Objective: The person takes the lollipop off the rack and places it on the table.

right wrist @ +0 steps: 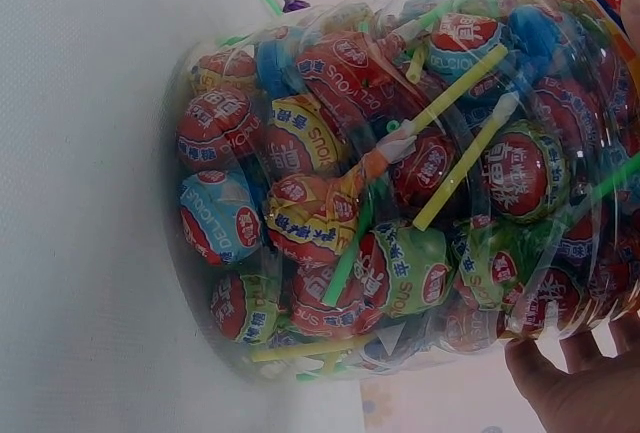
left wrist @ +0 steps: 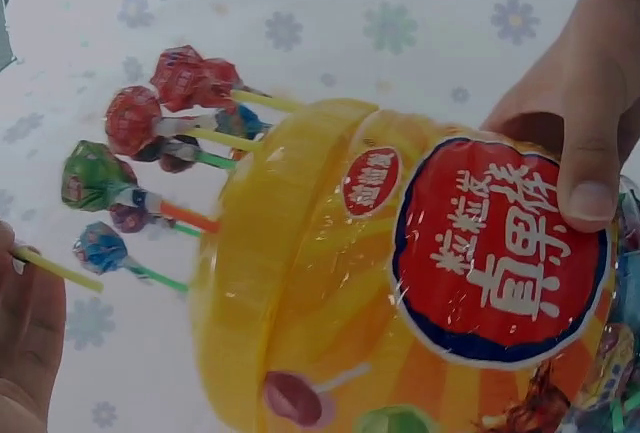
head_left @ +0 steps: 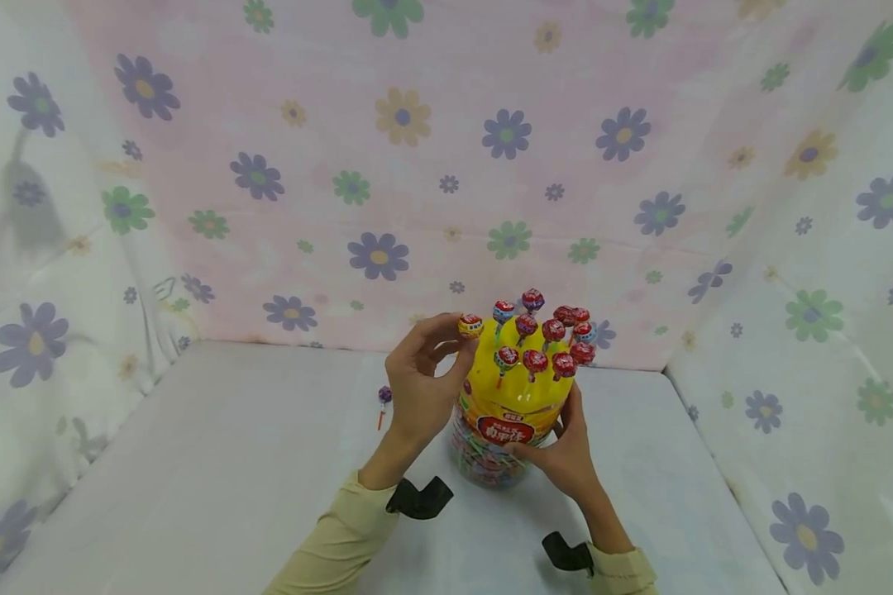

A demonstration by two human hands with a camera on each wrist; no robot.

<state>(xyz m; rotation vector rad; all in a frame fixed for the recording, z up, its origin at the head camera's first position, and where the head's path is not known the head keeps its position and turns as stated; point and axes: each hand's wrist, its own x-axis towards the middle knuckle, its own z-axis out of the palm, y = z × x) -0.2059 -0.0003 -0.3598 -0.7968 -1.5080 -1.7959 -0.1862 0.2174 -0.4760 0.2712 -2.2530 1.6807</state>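
Observation:
My left hand [head_left: 424, 380] pinches a yellow-wrapped lollipop [head_left: 471, 326] beside the upper left of a big plastic candy jar [head_left: 484, 405]. In the left wrist view that lollipop's yellow stick [left wrist: 62, 269] points toward the jar's yellow lid [left wrist: 262, 253], apart from it. Several wrapped lollipops [head_left: 534, 362] stand in the lid by their sticks, heads outward. My right hand [head_left: 565, 454] grips the jar's right side, thumb across the front near the red label [left wrist: 500, 253]. Through the jar's clear lower part, many lollipops [right wrist: 320, 218] show in the right wrist view.
On the white table [head_left: 253, 446], left of the jar and behind my left forearm, lies a purple-wrapped lollipop [head_left: 384, 397] with an orange stick. Flower-patterned cloth [head_left: 446, 165] hangs at the back and along both sides.

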